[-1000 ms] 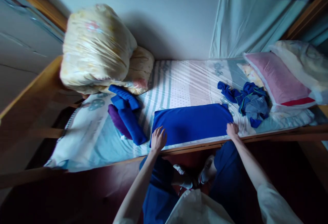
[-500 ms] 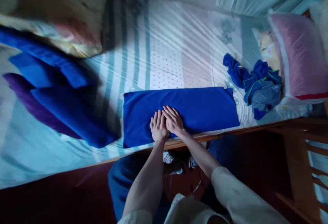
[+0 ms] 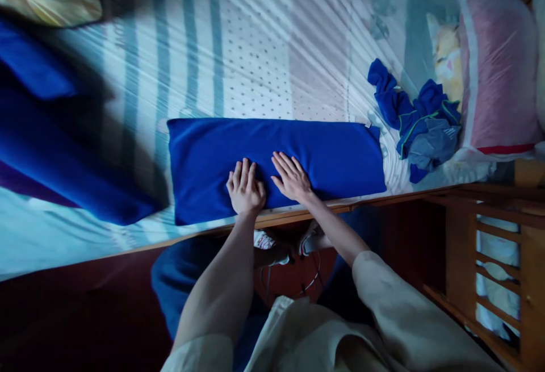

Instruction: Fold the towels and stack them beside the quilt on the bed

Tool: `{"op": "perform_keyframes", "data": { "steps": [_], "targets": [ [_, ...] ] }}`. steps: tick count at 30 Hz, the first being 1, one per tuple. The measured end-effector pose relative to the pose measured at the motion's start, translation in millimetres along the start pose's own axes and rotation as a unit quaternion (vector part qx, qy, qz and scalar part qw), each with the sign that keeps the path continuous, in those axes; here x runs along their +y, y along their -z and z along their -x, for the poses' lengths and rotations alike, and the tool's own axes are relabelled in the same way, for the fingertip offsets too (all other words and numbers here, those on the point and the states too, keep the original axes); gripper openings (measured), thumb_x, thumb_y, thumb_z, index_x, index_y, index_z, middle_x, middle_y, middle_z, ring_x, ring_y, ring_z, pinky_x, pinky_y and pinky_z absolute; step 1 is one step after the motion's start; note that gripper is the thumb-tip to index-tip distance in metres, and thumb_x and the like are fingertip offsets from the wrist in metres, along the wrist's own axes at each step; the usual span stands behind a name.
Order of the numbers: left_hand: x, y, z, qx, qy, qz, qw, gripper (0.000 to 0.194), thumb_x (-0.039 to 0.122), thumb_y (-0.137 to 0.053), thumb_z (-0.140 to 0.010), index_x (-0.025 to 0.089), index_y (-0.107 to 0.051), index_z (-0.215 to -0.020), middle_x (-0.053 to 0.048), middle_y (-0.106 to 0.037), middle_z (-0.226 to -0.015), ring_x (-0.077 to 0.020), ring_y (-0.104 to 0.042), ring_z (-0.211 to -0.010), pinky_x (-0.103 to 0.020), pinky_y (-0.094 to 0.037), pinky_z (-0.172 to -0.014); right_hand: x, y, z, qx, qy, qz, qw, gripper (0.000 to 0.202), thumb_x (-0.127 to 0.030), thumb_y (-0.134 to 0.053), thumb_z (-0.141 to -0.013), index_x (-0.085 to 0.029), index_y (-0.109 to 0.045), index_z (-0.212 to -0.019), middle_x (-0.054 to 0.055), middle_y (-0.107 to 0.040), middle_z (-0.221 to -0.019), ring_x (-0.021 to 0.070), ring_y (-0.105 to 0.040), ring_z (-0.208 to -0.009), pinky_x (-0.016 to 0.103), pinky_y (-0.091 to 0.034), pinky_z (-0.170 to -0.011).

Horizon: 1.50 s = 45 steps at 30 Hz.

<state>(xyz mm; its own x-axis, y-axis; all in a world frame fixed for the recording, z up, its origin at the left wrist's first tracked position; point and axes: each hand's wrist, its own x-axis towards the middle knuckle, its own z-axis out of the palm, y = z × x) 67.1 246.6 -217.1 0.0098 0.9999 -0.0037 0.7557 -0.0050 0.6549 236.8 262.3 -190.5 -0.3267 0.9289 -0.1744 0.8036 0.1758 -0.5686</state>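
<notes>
A blue cloth (image 3: 340, 159), folded into a long flat rectangle, lies along the near edge of the bed. My left hand (image 3: 246, 187) rests palm down on its middle, left of centre, fingers stretched out. Just to the right, my right hand (image 3: 292, 178) is flat on the same cloth with its fingers pointing up and left. A gap of blue fabric shows between the two hands. Neither one grips anything. A small white tag (image 3: 368, 124) sticks out at the cloth's far right corner.
More blue fabric (image 3: 63, 156) is heaped at the left, with a purple piece (image 3: 29, 186) under it. Crumpled blue and grey clothing (image 3: 430, 128) lies to the right, beside a pink pillow (image 3: 500, 71) and a cat-faced plush (image 3: 448, 62). A wooden bed rail (image 3: 344, 208) runs along the near edge.
My hands, close together before, have moved apart on the cloth, the left one leftward. The view has shifted and come closer, and the folded cloth lies still on the bed.
</notes>
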Motion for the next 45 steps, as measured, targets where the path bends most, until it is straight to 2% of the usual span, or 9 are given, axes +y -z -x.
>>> {"op": "perform_keyframes", "data": {
  "steps": [7,16,22,25,28,31,34,37,45],
  "targets": [
    [1.9,1.4,0.8,-0.002,0.001,-0.005,1.0,0.06,0.027,-0.049,-0.092,0.016,-0.054,-0.151,-0.014,-0.046,-0.162,-0.0307,-0.029,-0.158,-0.055,-0.016,-0.13,75.3,44.7,43.4,0.033,-0.082,0.077,0.993,0.065,-0.039,-0.037,-0.107,-0.01,-0.028,-0.165,0.01,-0.025,-0.173,0.0222,-0.016,-0.162,0.045,-0.008,-0.134],
    [0.0,0.6,0.2,-0.008,0.006,-0.001,1.0,0.06,0.028,-0.049,-0.092,0.016,-0.054,-0.151,-0.012,-0.044,-0.164,-0.0302,-0.028,-0.158,-0.053,-0.015,-0.13,207.6,113.5,129.3,0.083,-0.24,0.211,0.944,0.065,-0.039,-0.02,-0.109,-0.008,-0.021,-0.166,0.016,-0.023,-0.173,0.0213,-0.016,-0.162,0.048,-0.017,-0.131],
    [0.4,0.7,-0.4,-0.013,0.008,-0.008,1.0,0.061,0.028,-0.049,-0.092,0.016,-0.052,-0.152,-0.012,-0.042,-0.165,-0.0288,-0.025,-0.159,-0.052,-0.013,-0.131,237.9,128.6,144.9,0.097,-0.267,0.213,0.935,0.065,-0.038,-0.018,-0.108,-0.004,-0.025,-0.164,0.02,-0.027,-0.171,0.0223,-0.018,-0.161,0.049,-0.02,-0.13],
    [-1.1,0.1,-1.2,-0.022,0.001,-0.014,1.0,0.061,0.027,-0.047,-0.093,0.015,-0.052,-0.153,-0.012,-0.039,-0.166,-0.0278,-0.026,-0.159,-0.051,-0.013,-0.131,230.3,130.7,137.4,0.109,-0.289,0.198,0.93,0.067,-0.039,-0.017,-0.108,-0.002,-0.03,-0.162,0.023,-0.03,-0.169,0.0261,-0.021,-0.16,0.054,-0.017,-0.13],
    [-3.6,-1.5,-2.4,-0.024,-0.01,-0.022,0.999,0.061,0.026,-0.045,-0.094,0.015,-0.051,-0.154,-0.011,-0.037,-0.167,-0.0261,-0.025,-0.159,-0.048,-0.013,-0.132,198.7,115.2,114.1,0.162,-0.305,0.19,0.919,0.068,-0.039,-0.014,-0.108,-0.001,-0.032,-0.161,0.025,-0.028,-0.169,0.0306,-0.018,-0.161,0.06,-0.013,-0.129],
    [-4.1,-2.0,-2.9,-0.019,-0.016,-0.032,0.999,0.06,0.024,-0.043,-0.095,0.015,-0.05,-0.154,-0.011,-0.037,-0.167,-0.025,-0.024,-0.16,-0.048,-0.013,-0.132,132.7,70.9,74.1,0.188,-0.239,0.172,0.937,0.066,-0.037,-0.014,-0.108,-0.006,-0.026,-0.164,0.022,-0.024,-0.171,0.0318,-0.012,-0.162,0.066,-0.011,-0.127],
    [-2.8,-1.0,-3.3,-0.023,-0.019,-0.041,0.999,0.061,0.022,-0.042,-0.094,0.014,-0.05,-0.154,-0.011,-0.037,-0.167,-0.0247,-0.024,-0.16,-0.049,-0.016,-0.132,53.2,14.4,28.0,0.152,-0.144,0.139,0.968,0.064,-0.038,-0.019,-0.108,-0.012,-0.023,-0.166,0.017,-0.022,-0.173,0.0297,-0.009,-0.163,0.064,-0.011,-0.128],
    [-2.3,-0.1,-4.0,-0.033,-0.017,-0.057,0.998,0.062,0.021,-0.041,-0.094,0.015,-0.049,-0.154,-0.011,-0.037,-0.167,-0.0246,-0.024,-0.16,-0.05,-0.018,-0.131,-1.9,-26.3,-5.6,0.138,-0.122,0.116,0.976,0.064,-0.038,-0.02,-0.108,-0.014,-0.021,-0.167,0.015,-0.022,-0.173,0.0278,-0.011,-0.163,0.062,-0.013,-0.128],
    [-0.9,1.7,-5.2,-0.048,-0.012,-0.085,0.995,0.064,0.019,-0.04,-0.093,0.016,-0.048,-0.156,-0.011,-0.037,-0.167,-0.0238,-0.024,-0.16,-0.049,-0.02,-0.131,-18.1,-46.9,-19.9,0.162,-0.157,0.115,0.967,0.063,-0.034,-0.023,-0.106,-0.011,-0.028,-0.165,0.017,-0.027,-0.171,0.0275,-0.018,-0.161,0.06,-0.014,-0.129]
  ]
}}
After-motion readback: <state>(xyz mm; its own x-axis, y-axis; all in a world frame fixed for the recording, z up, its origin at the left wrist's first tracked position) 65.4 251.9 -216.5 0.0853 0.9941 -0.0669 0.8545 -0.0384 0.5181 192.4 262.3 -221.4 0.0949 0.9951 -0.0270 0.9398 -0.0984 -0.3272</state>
